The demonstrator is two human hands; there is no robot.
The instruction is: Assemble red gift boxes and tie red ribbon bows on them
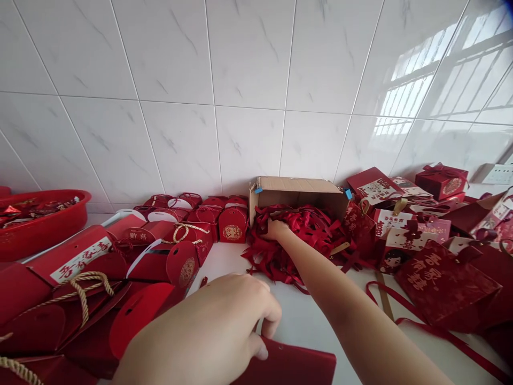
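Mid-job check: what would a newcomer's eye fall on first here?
Probably the tangle of red ribbons spilling from the cardboard box by the wall, with the right hand on it. Next, the left hand, large in the foreground, holding a dark red item cut off by the bottom edge. Then the crowded red boxes at left and jumbled patterned boxes at right.

Gold characters on a small red box (233,223) in the back row read 乔迁之喜. On the right, a white-fronted box (395,221) reads 吾家有喜, its last character slightly unclear. Large gold characters on a tilted red box (452,272) include 吾, 家 and 有. On the left, a long red box (96,239) has a white label (82,259) showing 吾, 有, 家 and 喜. The round gold seal (187,271) on a flap is too small to read.
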